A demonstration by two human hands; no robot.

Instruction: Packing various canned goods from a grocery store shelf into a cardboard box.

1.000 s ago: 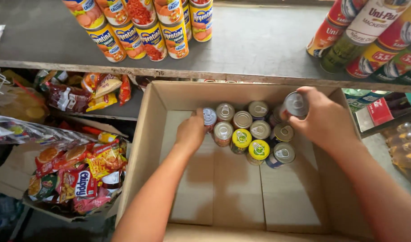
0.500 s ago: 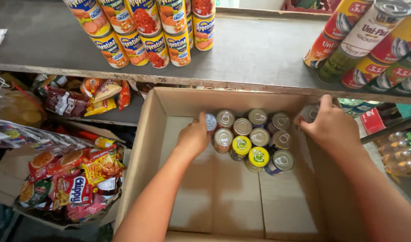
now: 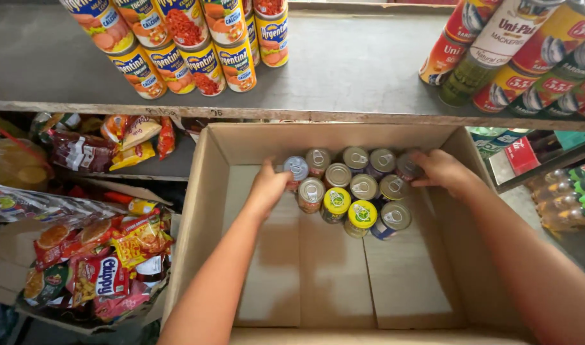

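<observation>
**Both hands on the can cluster at the box's far wall**

Cardboard box (image 3: 209, 211), open top, sits on the floor below the bench (image 3: 356, 70). Its near half is bare cardboard. All the cans (image 3: 350, 188) stand upright, long axes vertical with lids up, packed touching each other against the far wall and slightly right of centre.

Left hand (image 3: 269, 187) reaches in from the near left. It rests against the left edge of the cluster, fingers (image 3: 281, 177) curled around the blue-lidded can (image 3: 297, 168) at the far-left corner of the group. The grip looks loose, and I cannot tell whether the can is lifted or standing.

Right hand (image 3: 444, 171) comes in from the right. Its fingers (image 3: 426, 167) are closed over the rightmost silver can (image 3: 407, 166) in the back row, close to the right wall, and cover most of the lid.

Each hand is nearest its own end of the cluster. The cans lie between the two hands, ahead of the fingertips and toward the far wall.

Two yellow-lidded cans (image 3: 350, 207) sit in the near rows, untouched. Outside the box are stacked tins (image 3: 197, 45) on the bench, more tins (image 3: 516, 51) lying far right, and snack packets (image 3: 94, 268) in a carton at left.
</observation>
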